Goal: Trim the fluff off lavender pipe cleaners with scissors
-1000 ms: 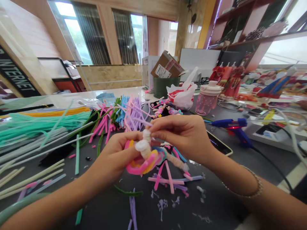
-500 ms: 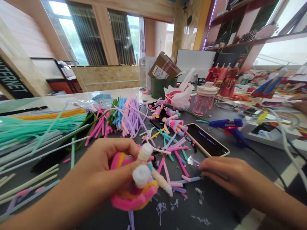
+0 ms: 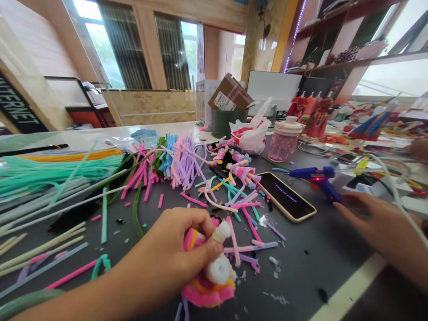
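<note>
My left hand (image 3: 187, 249) pinches a small pipe-cleaner figure (image 3: 209, 292) with a pink and orange skirt and white rolled legs, held low at the centre above the dark table. My right hand (image 3: 374, 223) is at the right, fingers apart and holding nothing, its fingertips at the handle of a blue glue gun (image 3: 317, 174). The gun lies on its side with a small red light lit. Left of it lies a phone (image 3: 287, 196) with a pale case. Cut pipe-cleaner pieces (image 3: 249, 223) are scattered between the figure and the phone.
Bundles of teal pipe cleaners (image 3: 60, 174) lie at the left, purple ones (image 3: 189, 162) at the back centre. Behind the phone are finished dolls (image 3: 242, 171), a pink bottle (image 3: 282, 142) and a plastic bag (image 3: 250, 136). White cables (image 3: 391, 178) run at the right. Another person's blurred hand shows at the right edge.
My right hand has moved right, from beside the phone to the glue gun's handle. My left hand has shifted a little right and down with the figure.
</note>
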`<act>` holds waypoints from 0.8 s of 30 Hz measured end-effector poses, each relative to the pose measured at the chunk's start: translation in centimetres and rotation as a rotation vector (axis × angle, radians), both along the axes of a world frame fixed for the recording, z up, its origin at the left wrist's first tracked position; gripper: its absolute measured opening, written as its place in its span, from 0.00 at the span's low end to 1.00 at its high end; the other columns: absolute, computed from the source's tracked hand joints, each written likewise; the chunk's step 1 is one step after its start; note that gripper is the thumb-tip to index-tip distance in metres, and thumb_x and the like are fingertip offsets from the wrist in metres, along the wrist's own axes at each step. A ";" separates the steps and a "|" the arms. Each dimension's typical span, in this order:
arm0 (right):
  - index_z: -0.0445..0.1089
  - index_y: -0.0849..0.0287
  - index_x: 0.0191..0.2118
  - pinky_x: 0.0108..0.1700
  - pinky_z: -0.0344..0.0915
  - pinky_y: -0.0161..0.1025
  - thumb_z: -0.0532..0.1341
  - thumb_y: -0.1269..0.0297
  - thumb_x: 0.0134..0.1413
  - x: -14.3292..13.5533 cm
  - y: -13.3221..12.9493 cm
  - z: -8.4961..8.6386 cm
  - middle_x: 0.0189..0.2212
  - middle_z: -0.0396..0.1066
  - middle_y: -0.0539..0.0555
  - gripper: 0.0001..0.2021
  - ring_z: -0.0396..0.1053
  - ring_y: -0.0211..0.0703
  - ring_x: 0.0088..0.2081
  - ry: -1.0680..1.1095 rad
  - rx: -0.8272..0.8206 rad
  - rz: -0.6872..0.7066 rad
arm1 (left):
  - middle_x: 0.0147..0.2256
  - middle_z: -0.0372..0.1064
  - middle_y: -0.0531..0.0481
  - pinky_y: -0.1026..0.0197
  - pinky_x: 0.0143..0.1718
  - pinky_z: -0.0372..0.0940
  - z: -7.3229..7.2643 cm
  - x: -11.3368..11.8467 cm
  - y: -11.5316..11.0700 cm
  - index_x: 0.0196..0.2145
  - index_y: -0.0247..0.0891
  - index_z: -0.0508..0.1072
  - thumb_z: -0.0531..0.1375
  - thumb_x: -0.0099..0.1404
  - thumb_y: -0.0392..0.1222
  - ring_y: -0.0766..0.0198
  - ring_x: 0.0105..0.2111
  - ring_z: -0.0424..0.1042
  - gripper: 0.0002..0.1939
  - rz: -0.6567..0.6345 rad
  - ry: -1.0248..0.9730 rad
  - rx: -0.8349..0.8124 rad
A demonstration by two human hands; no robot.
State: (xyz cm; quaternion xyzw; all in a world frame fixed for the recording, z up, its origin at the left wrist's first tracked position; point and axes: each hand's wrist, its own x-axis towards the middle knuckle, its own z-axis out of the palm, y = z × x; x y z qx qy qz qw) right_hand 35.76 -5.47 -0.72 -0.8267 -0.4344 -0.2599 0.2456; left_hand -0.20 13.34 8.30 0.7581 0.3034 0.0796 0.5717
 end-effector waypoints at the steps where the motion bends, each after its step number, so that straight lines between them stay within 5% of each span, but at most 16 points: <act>1: 0.68 0.50 0.39 0.36 0.71 0.59 0.48 0.33 0.55 0.4 0.4 -0.1 0.33 0.77 0.61 0.27 0.76 0.64 0.34 0.003 -0.006 -0.005 | 0.21 0.73 0.55 0.62 0.26 0.72 0.0 0.0 -0.2 0.24 0.41 0.67 0.65 0.57 0.49 0.61 0.23 0.75 0.13 0.002 0.008 0.060; 10: 0.69 0.56 0.39 0.35 0.66 0.62 0.45 0.41 0.58 0.7 2.3 0.4 0.32 0.73 0.69 0.26 0.74 0.72 0.36 -0.035 -0.086 -0.100 | 0.25 0.74 0.53 0.60 0.32 0.69 -0.6 -0.3 -1.1 0.24 0.41 0.68 0.61 0.60 0.48 0.59 0.30 0.75 0.12 -0.007 0.017 0.248; 14: 0.69 0.54 0.32 0.29 0.65 0.57 0.49 0.41 0.58 -0.8 3.0 0.2 0.28 0.73 0.65 0.23 0.73 0.64 0.27 -0.003 -0.162 -0.095 | 0.26 0.74 0.53 0.58 0.37 0.68 -0.8 -0.2 -1.2 0.24 0.41 0.66 0.60 0.60 0.45 0.58 0.33 0.75 0.10 -0.015 0.026 0.259; 19: 0.72 0.58 0.44 0.46 0.70 0.51 0.55 0.43 0.59 -2.1 6.3 -0.4 0.42 0.77 0.61 0.22 0.75 0.54 0.42 0.071 -0.279 0.129 | 0.26 0.74 0.54 0.59 0.35 0.66 -0.8 -0.2 -1.4 0.23 0.41 0.67 0.59 0.59 0.43 0.60 0.30 0.74 0.09 -0.035 0.026 0.260; 24: 0.70 0.58 0.49 0.45 0.71 0.47 0.60 0.49 0.61 -2.0 8.9 -0.7 0.44 0.74 0.54 0.19 0.72 0.42 0.41 0.142 -0.434 0.197 | 0.25 0.73 0.55 0.61 0.33 0.65 -0.7 -0.4 -1.5 0.24 0.41 0.67 0.58 0.60 0.46 0.61 0.27 0.72 0.10 -0.066 0.046 0.251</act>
